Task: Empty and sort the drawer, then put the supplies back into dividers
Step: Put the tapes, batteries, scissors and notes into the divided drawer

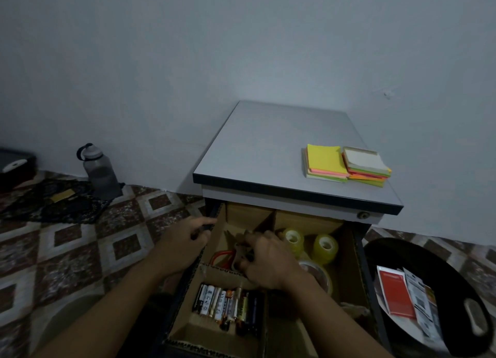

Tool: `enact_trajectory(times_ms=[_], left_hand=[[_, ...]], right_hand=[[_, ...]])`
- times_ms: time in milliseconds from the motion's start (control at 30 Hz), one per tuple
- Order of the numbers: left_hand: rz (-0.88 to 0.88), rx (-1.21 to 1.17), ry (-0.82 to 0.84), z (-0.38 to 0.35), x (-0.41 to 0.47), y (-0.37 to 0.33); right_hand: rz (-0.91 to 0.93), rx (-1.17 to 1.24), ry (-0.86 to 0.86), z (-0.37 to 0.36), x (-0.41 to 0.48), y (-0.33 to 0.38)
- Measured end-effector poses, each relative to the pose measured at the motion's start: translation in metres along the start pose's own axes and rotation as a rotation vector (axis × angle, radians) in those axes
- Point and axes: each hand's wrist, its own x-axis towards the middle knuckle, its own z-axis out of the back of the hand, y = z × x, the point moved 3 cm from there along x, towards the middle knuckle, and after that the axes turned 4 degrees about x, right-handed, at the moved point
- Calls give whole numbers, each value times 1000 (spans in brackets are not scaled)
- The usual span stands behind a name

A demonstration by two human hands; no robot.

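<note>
Gripping drawer point(361, 258) edge, left hand point(188, 239), right hand point(268, 263) grasp unclear, labels on batteries point(228, 304) illegible

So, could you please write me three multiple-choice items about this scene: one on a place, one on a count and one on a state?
1. In which compartment of the drawer do the batteries lie?
A) far right
B) near left
C) far left

2. How many stacks of sticky notes are on the cabinet top?
A) one
B) two
C) four

3. What is the state of the drawer?
A) pulled open
B) pushed shut
C) removed from the cabinet

Key:
1 B, the cells lie side by side nearest the camera, on the left.
2 B, two coloured stacks sit side by side.
3 A, its dividers and contents show below the cabinet top.
</note>
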Motion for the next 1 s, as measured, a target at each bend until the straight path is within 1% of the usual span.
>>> enact_trajectory(times_ms=[133,233,333,433,633,700,833,1000], left_hand=[[-16,73,28,1,-5,-9],[-20,140,-6,6,-9,-18],[-10,91,-18,16,-9,-35],[-66,101,-32,23,-6,-61],[-117,53,-32,32,9,-123],[-134,19,-39,33,16,-143],[-119,-43,-44,30,34,-177],[-64,-23,12,23,62,-204]], right_hand=[[1,77,15,4,-10,2],[9,185,28,6,-19,5],[15,279,35,8,-28,5],[32,309,24,17,-41,5],[95,287,-130,68,-67,-5],[92,260,-181,88,-73,-14],[81,282,-261,124,-85,-39],[-23,305,-414,167,-96,-74]])
